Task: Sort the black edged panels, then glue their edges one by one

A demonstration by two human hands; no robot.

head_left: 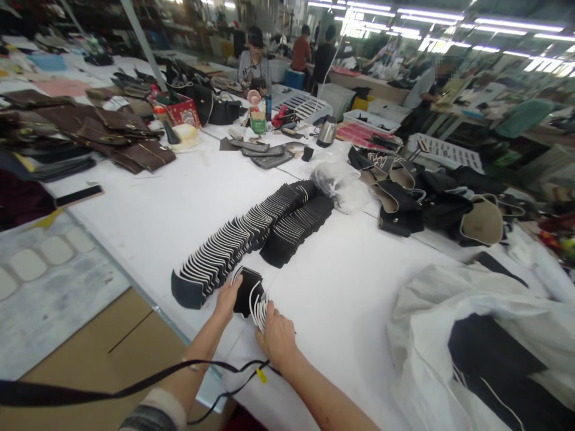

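A small stack of black pieces with white edges (248, 290) is held between my two hands over the white table (341, 287). My left hand (229, 297) grips its left side, fingers closed. At its lower right edge, where the white edges fan apart, my right hand (276, 335) is closed on it. Just beyond lies a long overlapping row of black pieces with white edges (224, 248), running away to the upper right. Beside that row is a shorter row of similar black pieces (296, 230).
A white sack with black pieces inside (422, 323) stands at the right. Black bags (399, 206) lie behind it, brown leather pieces (112, 134) at the left. Clear plastic (344, 185) touches the rows' far end. A black strap (148, 386) crosses below my hands. People work farther back.
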